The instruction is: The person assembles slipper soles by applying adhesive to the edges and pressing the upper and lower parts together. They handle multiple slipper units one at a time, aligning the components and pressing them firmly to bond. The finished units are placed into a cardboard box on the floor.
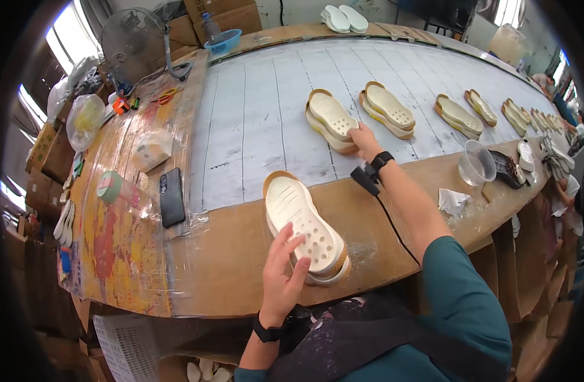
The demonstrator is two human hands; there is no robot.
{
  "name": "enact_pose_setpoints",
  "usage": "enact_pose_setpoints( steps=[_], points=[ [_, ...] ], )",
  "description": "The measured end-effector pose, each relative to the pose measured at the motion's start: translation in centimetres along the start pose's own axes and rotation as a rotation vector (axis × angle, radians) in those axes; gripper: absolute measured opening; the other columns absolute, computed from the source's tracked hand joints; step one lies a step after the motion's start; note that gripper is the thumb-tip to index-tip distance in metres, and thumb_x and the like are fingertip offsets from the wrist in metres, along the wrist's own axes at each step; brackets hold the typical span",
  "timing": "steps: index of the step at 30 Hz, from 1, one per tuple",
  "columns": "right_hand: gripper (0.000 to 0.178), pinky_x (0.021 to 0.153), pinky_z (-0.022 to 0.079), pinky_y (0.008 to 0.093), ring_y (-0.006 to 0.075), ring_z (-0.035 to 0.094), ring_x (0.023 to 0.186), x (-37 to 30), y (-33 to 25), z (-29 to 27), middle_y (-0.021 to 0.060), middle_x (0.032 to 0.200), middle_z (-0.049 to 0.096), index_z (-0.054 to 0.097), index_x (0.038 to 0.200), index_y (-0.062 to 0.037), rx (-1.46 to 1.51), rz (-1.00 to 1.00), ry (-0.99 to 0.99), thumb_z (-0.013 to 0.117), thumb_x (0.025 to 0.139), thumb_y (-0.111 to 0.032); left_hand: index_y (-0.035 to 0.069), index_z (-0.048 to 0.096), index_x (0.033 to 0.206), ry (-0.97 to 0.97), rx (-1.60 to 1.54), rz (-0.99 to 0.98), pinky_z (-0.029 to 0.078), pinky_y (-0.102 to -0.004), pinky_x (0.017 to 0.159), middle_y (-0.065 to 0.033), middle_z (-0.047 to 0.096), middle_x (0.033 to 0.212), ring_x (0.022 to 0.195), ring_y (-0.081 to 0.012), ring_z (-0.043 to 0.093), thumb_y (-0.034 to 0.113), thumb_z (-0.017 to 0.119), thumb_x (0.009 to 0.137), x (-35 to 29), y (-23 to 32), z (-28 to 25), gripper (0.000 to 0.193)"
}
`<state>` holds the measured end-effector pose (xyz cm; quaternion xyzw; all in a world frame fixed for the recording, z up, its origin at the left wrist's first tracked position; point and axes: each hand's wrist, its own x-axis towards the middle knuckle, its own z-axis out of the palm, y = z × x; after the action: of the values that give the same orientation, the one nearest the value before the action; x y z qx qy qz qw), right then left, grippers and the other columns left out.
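A cream shoe sole with a tan rim and round holes at one end rests on the brown near strip of the table. Over its holed end my left hand lies with fingers apart, the tips at the surface. My right arm reaches forward, and my right hand grips the near end of another shoe sole on the white lined surface. Its fingertips are partly hidden. Just right of that stands a similar sole, touched by neither hand.
More soles run in a row to the right. A clear plastic tub, crumpled white paper and a black cable lie near my right arm. Leftward are a dark phone, a green-lidded bottle and a fan.
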<state>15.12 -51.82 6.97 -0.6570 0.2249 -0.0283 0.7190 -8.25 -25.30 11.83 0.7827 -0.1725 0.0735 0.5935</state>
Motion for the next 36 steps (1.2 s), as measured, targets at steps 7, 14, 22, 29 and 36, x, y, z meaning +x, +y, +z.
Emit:
enact_pose_setpoints(
  steps=[7, 14, 22, 29, 36],
  points=[
    [0.030, 0.077, 0.045, 0.0431, 0.0263, 0.050, 0.092, -9.7, -3.2, -1.7, 0.0103, 0.105, 0.048, 0.041, 0.114, -0.0071, 0.626, 0.252, -0.581, 0.041, 0.085, -0.011, 0.001, 0.042, 0.122, 0.124, -0.156, 0.030, 0.028, -0.0390, 0.099, -0.0188, 0.032, 0.133, 0.122, -0.0279, 0.033, 0.012, 0.059, 0.079, 1.9, 0.7, -0.2, 0.047],
    [0.043, 0.088, 0.041, 0.0466, 0.0250, 0.050, 0.105, -24.3, -7.2, -1.5, 0.0120, 0.117, 0.046, 0.035, 0.125, -0.0016, 0.480, 0.206, -0.842, 0.041, 0.083, -0.011, 0.010, -0.005, 0.138, -0.032, -0.729, -0.027, 0.025, -0.0403, 0.101, -0.0147, 0.026, 0.136, 0.125, -0.0262, 0.029, 0.014, 0.072, 0.066, 4.0, 6.2, 1.8, 0.106],
    [0.057, 0.091, 0.039, 0.0474, 0.0262, 0.044, 0.112, -26.4, -6.6, -3.3, 0.0131, 0.123, 0.041, 0.029, 0.129, -0.0004, 0.490, 0.323, -0.930, 0.045, 0.074, -0.004, 0.014, -0.002, 0.139, -0.192, -0.710, 0.092, 0.023, -0.0392, 0.102, -0.0146, 0.026, 0.136, 0.126, -0.0256, 0.028, 0.002, 0.069, 0.063, 1.7, 5.0, 0.8, 0.105],
    [0.064, 0.091, 0.039, 0.0432, 0.0249, 0.044, 0.112, -26.3, -4.6, -4.5, 0.0127, 0.122, 0.042, 0.029, 0.130, -0.0009, 0.532, 0.317, -0.965, 0.047, 0.068, 0.001, 0.014, -0.003, 0.139, -0.311, -0.646, 0.177, 0.016, -0.0390, 0.104, -0.0151, 0.016, 0.141, 0.131, -0.0248, 0.018, -0.002, 0.067, 0.065, 0.9, 4.3, 0.9, 0.103],
    [0.069, 0.097, 0.033, 0.0371, 0.0222, 0.038, 0.118, -27.7, -5.3, -4.1, 0.0132, 0.128, 0.038, 0.024, 0.132, 0.0003, 0.365, -0.011, -0.843, 0.046, 0.068, 0.006, 0.006, -0.004, 0.138, -0.294, -0.613, 0.141, 0.018, -0.0391, 0.104, -0.0128, 0.016, 0.141, 0.131, -0.0239, 0.017, -0.001, 0.064, 0.069, 0.6, 4.8, 0.2, 0.097]
  ],
)
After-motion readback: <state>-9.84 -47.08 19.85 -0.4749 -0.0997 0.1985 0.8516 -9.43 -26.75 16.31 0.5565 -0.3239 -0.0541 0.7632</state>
